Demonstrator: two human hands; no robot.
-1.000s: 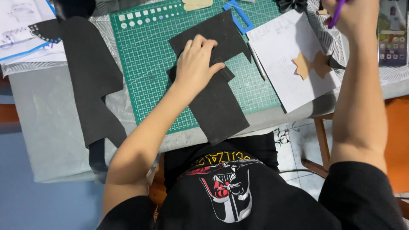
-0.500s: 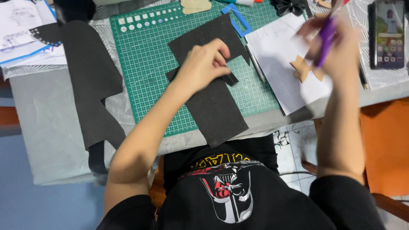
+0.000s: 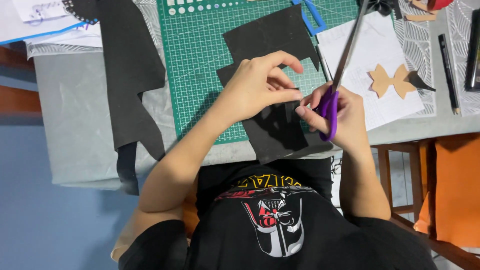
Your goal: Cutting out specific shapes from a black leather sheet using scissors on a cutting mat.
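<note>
While the left hand [image 3: 257, 87] pinches the black sheet [image 3: 272, 82] on the green mat [image 3: 200, 65] | right hand [image 3: 332, 115] closed through purple scissors [image 3: 340, 70] | blades point away, slightly right.

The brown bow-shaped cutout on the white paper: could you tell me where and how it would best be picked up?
Pinch the bow cutout at its narrow waist, fingers coming from above, one from the far side and one from the near. It lies flat on the white paper, and the notch between its two lobes gives fingers room. The right hand holding the scissors is nearest.
</note>
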